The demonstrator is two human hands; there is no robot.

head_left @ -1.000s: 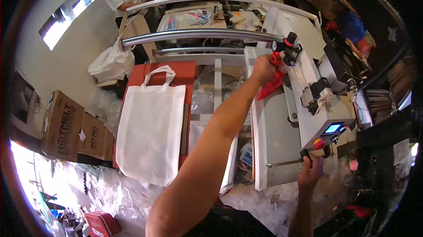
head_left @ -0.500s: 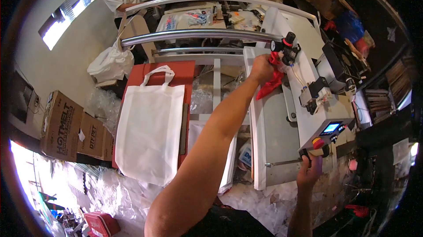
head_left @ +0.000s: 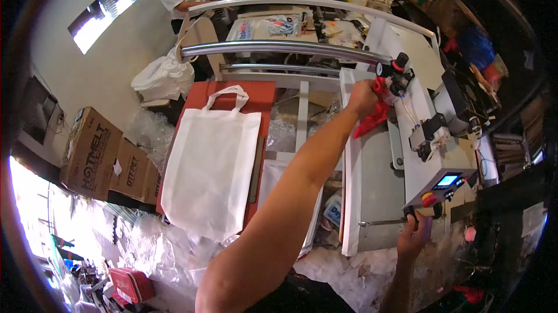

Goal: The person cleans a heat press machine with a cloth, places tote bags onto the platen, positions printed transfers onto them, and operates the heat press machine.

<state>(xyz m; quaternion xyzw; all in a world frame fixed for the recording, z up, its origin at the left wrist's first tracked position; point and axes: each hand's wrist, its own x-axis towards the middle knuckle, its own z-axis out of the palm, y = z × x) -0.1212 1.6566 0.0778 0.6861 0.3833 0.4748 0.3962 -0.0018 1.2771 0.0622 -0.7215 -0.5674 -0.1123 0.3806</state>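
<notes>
White cloth bag: the flat white cloth bag with a looped handle [head_left: 212, 167] lies on a flat red board [head_left: 257, 93]. It is spread out, likely so its front is smooth. Its loop points away from the person, perhaps to leave the wide front free. No hand touches it.

Grey slab: a thin dark grey slab [head_left: 256, 169] peeks out along the bag's right edge, maybe as a firm bed. Whether it is inside the bag or under it, one cannot tell.

Red cloth: a bright red crumpled cloth [head_left: 374, 121] hangs to the right of the bag, beside the far end of the white-edged grey metal plate [head_left: 381, 179].

Left hand: the left hand [head_left: 364, 98] is right of the bag, with its fingers curled up against the red cloth. They are partly hidden, so one cannot tell if they pinch the cloth or something under it. The cloth may be there to save the skin.

Right hand: the right hand [head_left: 414, 236] is farther right of the bag and nearer the person. Its thumb and fingers wrap a short black handle [head_left: 410, 214], perhaps to steady that side.

Button and screen: a round red-and-yellow button [head_left: 429, 199] and a small blue-lit screen [head_left: 447, 181] are far right of the bag, just above the right hand, probably for easy reach.
</notes>
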